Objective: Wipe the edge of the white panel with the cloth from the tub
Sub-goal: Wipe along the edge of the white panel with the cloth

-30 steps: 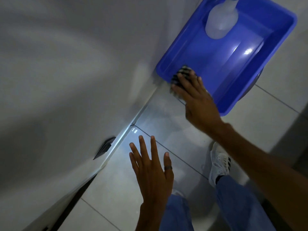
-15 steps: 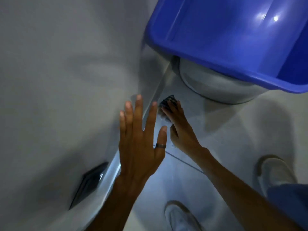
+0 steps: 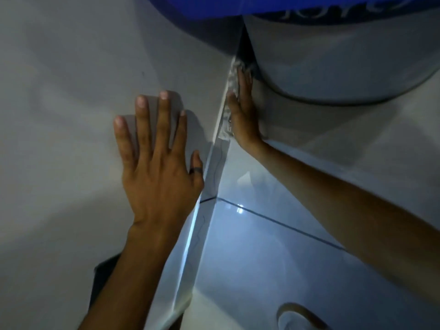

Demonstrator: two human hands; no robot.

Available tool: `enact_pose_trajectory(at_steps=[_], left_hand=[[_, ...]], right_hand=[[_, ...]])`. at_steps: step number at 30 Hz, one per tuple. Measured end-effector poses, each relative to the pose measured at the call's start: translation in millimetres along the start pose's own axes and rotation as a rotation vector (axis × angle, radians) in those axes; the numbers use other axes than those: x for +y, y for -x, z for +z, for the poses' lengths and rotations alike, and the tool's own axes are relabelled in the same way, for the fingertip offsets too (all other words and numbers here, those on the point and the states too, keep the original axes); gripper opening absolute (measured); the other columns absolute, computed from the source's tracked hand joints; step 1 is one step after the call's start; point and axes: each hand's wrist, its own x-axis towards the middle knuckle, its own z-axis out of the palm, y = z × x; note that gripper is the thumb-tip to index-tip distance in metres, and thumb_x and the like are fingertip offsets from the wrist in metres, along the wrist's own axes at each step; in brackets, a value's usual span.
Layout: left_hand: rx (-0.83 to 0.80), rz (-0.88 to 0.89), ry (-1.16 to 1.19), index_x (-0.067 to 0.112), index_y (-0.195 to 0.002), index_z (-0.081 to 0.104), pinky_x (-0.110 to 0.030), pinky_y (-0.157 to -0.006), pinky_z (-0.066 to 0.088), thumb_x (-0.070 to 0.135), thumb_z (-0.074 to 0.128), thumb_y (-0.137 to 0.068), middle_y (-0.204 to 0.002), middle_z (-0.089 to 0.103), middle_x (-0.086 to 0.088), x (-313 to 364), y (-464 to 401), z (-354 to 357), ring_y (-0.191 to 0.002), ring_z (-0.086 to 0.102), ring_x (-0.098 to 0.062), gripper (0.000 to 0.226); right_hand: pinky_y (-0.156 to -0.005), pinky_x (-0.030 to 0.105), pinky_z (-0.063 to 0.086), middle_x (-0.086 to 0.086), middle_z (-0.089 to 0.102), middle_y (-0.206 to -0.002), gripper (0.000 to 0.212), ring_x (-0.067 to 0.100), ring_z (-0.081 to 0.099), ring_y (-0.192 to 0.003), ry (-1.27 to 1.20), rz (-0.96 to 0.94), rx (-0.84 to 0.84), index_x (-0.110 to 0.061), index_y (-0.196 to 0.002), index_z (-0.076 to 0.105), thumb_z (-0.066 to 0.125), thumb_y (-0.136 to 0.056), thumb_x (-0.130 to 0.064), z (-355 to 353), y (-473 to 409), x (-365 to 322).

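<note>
The white panel (image 3: 71, 103) fills the left of the view, and its thin edge (image 3: 220, 120) runs down the middle. My left hand (image 3: 157, 163) lies flat on the panel face with fingers spread, a ring on one finger. My right hand (image 3: 242, 110) presses the cloth (image 3: 232, 79) flat against the panel's edge; only a pale crumpled strip of cloth shows beside and above the fingers. The blue tub (image 3: 214, 5) is just visible along the top of the view.
A round pale container (image 3: 333, 55) stands under the tub, close to my right hand. The glossy tiled floor (image 3: 273, 246) lies to the right of the panel. A dark recessed handle (image 3: 104, 270) sits low on the panel. The toe of a white shoe (image 3: 295, 317) is at the bottom.
My right hand carried the cloth from the tub down to the panel's edge and pressed it flat there. My left hand moved onto the panel face. The view has come closer.
</note>
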Motion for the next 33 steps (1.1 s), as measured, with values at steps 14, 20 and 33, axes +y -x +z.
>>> enact_pose_trajectory(at_steps=[14,20,33], left_hand=[[-0.068,-0.068,-0.117,0.027,-0.174,0.024,-0.050,-0.130,-0.024,0.046,0.044,-0.110,-0.182,0.010,-0.006,-34.5,61.2,-32.1,-0.165,-0.009,-0.028,0.070],[0.009,-0.075,-0.112,0.027,-0.173,0.028,-0.050,-0.128,-0.026,0.048,0.041,-0.109,-0.182,0.011,-0.007,-25.2,26.5,-24.7,-0.166,0.000,-0.035,0.069],[0.023,-0.150,-0.099,0.027,-0.175,0.020,-0.047,-0.127,-0.031,0.053,0.034,-0.111,-0.182,0.007,-0.006,-22.1,42.3,-13.8,-0.163,-0.015,-0.025,0.071]], right_hand=[[-0.131,0.058,0.010,-0.019,-0.038,-0.162,0.072,0.012,-0.022,-0.158,0.179,0.062,-0.350,-0.040,-0.155,-0.019,0.029,-0.104,-0.057,67.1,274.6,66.4],[-0.131,0.058,0.014,0.017,0.008,-0.173,0.065,0.033,0.006,-0.161,0.148,-0.030,0.091,-0.015,-0.161,0.012,0.029,-0.105,-0.041,43.4,67.7,20.6],[-0.131,0.055,0.015,0.004,-0.022,-0.169,0.078,0.026,-0.011,-0.161,0.319,-0.018,-0.275,-0.035,-0.155,-0.023,0.027,-0.101,-0.059,62.3,228.1,63.2]])
